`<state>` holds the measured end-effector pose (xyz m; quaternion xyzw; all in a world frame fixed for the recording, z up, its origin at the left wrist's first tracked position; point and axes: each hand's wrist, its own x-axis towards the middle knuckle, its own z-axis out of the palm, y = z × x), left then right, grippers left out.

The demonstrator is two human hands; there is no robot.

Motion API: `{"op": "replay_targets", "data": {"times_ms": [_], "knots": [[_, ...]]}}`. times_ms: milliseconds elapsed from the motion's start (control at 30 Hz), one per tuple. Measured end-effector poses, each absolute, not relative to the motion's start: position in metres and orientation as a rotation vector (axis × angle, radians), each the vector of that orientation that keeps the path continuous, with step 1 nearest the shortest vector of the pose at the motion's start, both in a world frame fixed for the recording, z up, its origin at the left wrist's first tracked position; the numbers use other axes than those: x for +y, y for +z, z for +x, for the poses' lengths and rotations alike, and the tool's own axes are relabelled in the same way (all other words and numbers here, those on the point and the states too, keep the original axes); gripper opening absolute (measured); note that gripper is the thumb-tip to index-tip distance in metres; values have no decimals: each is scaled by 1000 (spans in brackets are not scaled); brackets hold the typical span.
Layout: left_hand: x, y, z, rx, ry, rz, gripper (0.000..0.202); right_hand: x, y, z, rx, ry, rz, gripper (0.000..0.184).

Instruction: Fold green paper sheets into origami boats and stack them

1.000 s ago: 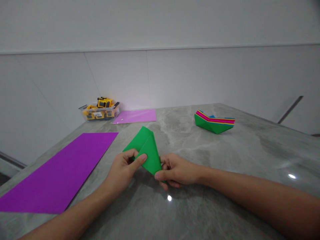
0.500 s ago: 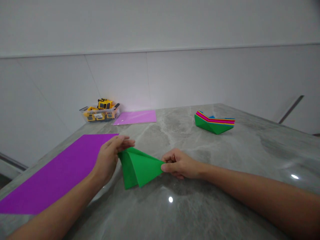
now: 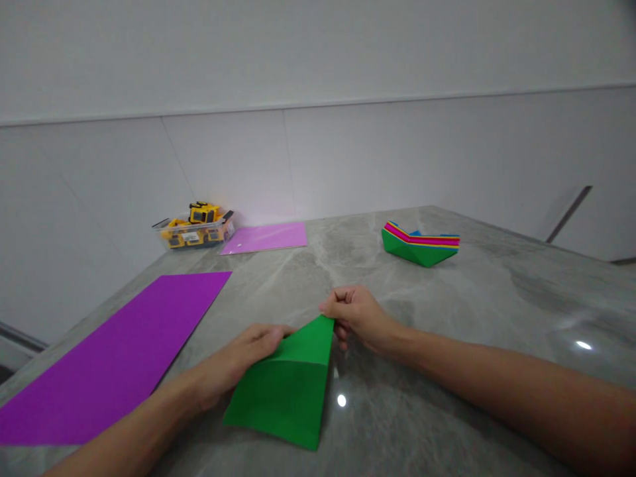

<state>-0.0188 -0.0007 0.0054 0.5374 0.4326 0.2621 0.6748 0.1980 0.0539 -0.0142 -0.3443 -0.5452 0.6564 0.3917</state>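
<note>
A folded sheet of green paper is held between my two hands, just above the grey marbled table. It has a crease across it and a pointed top corner. My right hand pinches that corner between thumb and fingers. My left hand grips the paper's left edge, thumb on top and fingers hidden behind. Beside my left forearm lies a large purple sheet of paper.
Farther back on the right stands a folded paper boat, green with pink, yellow and blue bands. A clear plastic box of yellow toy vehicles and a pale purple sheet are near the white wall.
The green paper has swung round, its point now upward and its flat side toward me. My left hand has come down and closed on its edge; my right hand still pinches the corner.
</note>
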Motion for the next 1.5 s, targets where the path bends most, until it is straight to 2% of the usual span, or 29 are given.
{"op": "replay_targets", "data": {"times_ms": [67, 167, 300, 333, 433, 467, 567, 667, 833, 1000, 1133, 1233, 1367, 1500], "knots": [[-8, 8, -13, 790, 565, 1290, 67, 52, -15, 195, -1458, 1660, -891, 32], [-15, 8, -6, 802, 575, 1383, 74, 48, -15, 192, -1493, 1589, -958, 30], [-16, -2, 2, 918, 744, 1383, 76, 31, -12, 190, -1544, 1225, -1028, 49], [-16, -4, 4, 936, 815, 1377, 76, 25, -11, 190, -1599, 1135, -1032, 47], [-17, -7, 9, 970, 990, 1398, 70, 11, -6, 189, -1855, 1005, -1025, 21], [-18, -6, 9, 978, 1020, 1413, 67, 8, -4, 189, -1923, 979, -984, 19], [-19, -2, 9, 995, 1040, 1472, 54, 5, -1, 189, -2010, 959, -812, 31], [-18, 3, 7, 1028, 1040, 1505, 29, 6, 0, 191, -2094, 960, -659, 34], [-14, 3, 4, 1047, 997, 1428, 39, 6, 2, 192, -2301, 1008, -460, 36], [-14, -2, 2, 934, 1031, 1279, 35, 6, 6, 193, -2281, 1115, -391, 40], [-12, -5, 1, 903, 1142, 1187, 33, 13, 4, 193, -2111, 1166, -512, 40], [-9, -5, 2, 891, 1238, 1187, 30, 22, 5, 194, -1947, 1043, -700, 31], [-6, -3, 3, 1047, 1289, 1277, 34, 30, 10, 196, -1853, 670, -874, 17], [-3, -5, 0, 1230, 1126, 1470, 32, 32, 4, 197, -1983, 742, -834, 14]]}}
